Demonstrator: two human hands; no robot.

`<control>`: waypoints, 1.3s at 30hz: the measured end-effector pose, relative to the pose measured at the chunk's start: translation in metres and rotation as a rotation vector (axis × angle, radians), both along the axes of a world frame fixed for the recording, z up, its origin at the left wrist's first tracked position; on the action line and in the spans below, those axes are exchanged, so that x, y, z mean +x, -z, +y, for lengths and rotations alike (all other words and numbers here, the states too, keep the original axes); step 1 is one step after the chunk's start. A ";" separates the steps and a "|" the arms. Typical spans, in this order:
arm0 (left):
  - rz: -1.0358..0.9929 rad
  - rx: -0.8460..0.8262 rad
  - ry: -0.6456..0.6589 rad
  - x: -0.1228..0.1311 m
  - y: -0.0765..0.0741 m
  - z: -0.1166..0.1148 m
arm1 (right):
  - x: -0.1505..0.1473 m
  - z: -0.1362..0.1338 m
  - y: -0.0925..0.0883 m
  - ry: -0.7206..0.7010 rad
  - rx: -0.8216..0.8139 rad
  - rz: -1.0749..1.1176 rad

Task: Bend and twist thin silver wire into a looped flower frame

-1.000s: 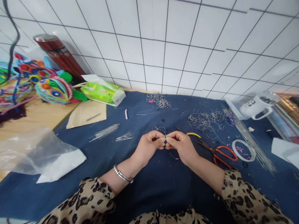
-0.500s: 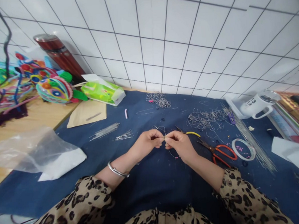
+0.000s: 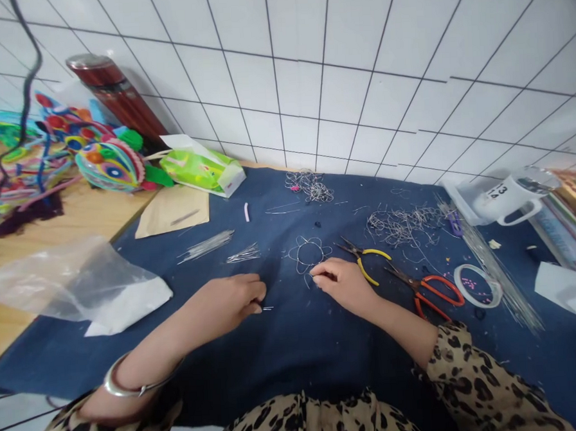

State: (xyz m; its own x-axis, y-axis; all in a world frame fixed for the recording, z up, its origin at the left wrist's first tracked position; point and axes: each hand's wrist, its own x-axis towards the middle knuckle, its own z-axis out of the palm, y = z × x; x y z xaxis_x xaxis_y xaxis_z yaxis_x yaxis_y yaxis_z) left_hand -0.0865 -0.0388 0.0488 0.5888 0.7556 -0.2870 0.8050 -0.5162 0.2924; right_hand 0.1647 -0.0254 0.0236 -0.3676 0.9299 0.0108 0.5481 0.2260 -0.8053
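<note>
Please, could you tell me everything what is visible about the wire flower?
The wire flower is made of thin wire, greyish and metallic in look: a round ring in the middle with rounded loops around it like petals. The loops look uneven, and their exact number is hard to tell. It appears flat, on or just above the blue cloth, left of the pliers. At its near edge, the right hand seems to pinch it with the fingertips.

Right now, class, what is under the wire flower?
Through the loops of the wire flower, blue cloth shows. The right hand is at its near edge; whatever lies beneath that hand is covered and cannot be seen.
</note>
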 end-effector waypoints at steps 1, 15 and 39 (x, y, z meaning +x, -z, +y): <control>0.000 -0.011 0.007 -0.002 0.002 -0.003 | 0.000 0.000 0.000 0.006 -0.002 0.001; -0.030 0.028 0.032 -0.004 0.001 -0.002 | 0.000 -0.004 0.003 -0.010 0.138 0.000; -0.079 0.089 0.266 0.058 0.004 0.023 | 0.001 -0.013 0.014 -0.317 0.573 -0.446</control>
